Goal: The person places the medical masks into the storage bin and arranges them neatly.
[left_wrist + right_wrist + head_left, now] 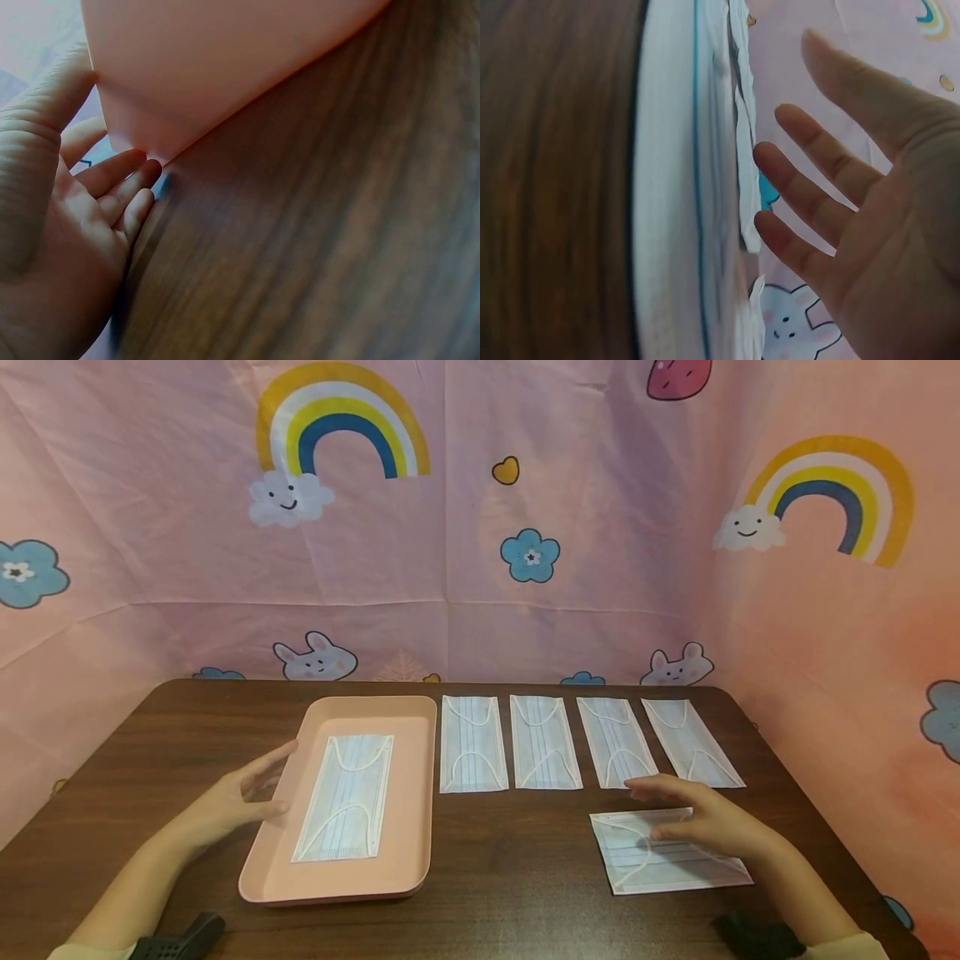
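A pink tray (408,877) holds one pale blue face mask (347,797) lying lengthwise inside it. My left hand (232,802) is at the tray's left side, thumb and fingers spread along the rim; in the left wrist view its loosely bent fingers (112,176) meet the tray's outer wall (202,60). Another face mask (630,864) lies crosswise on the table at the right. Over that mask is my right hand (720,822), partly covering it. In the right wrist view the fingers (806,191) are extended and apart, with nothing between them and the thumb.
Several more face masks lie in a row right of the tray, from one beside it (474,743) to one at the far right (692,743). The dark wooden table (502,860) is backed by a pink patterned cloth (465,527) that also runs along the right side.
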`<state>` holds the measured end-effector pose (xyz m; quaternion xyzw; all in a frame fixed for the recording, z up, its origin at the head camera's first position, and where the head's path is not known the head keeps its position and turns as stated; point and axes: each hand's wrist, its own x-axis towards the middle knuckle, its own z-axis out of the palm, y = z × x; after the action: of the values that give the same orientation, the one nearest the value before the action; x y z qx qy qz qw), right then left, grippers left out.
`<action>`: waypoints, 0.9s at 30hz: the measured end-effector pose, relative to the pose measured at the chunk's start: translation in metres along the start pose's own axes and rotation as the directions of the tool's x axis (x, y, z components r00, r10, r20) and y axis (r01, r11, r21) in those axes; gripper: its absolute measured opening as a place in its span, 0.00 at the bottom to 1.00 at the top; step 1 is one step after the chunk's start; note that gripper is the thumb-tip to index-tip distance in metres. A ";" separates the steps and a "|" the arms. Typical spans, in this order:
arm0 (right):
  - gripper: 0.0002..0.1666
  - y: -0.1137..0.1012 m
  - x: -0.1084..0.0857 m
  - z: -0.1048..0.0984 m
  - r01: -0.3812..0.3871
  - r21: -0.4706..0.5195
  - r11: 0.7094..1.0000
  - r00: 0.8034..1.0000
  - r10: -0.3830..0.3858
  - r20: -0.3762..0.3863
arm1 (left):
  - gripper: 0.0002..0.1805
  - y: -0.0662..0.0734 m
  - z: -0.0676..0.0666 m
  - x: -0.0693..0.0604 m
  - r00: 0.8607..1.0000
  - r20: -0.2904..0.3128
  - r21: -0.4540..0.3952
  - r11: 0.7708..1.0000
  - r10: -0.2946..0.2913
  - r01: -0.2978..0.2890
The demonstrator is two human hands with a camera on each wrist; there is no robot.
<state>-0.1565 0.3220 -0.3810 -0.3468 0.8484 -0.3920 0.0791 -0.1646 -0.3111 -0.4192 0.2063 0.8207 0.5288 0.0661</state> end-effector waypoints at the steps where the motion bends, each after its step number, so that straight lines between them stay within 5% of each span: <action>1: 0.35 0.002 -0.001 -0.001 -0.008 0.002 1.000 1.000 0.008 0.003 | 0.44 0.000 0.000 0.000 1.000 0.000 0.003 1.000 -0.001 0.001; 19: 0.24 0.017 -0.008 -0.004 -0.049 -0.085 0.995 0.998 0.052 0.036 | 0.43 0.003 0.002 0.001 1.000 0.000 0.004 1.000 0.001 -0.001; 27: 0.22 0.021 -0.004 -0.003 -0.056 -0.051 0.997 0.996 0.059 0.063 | 0.43 0.002 0.000 0.000 1.000 -0.002 -0.008 1.000 0.001 -0.001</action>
<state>-0.1655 0.3364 -0.3942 -0.3366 0.8644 -0.3572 0.1090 -0.1644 -0.3100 -0.4178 0.2062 0.8184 0.5324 0.0659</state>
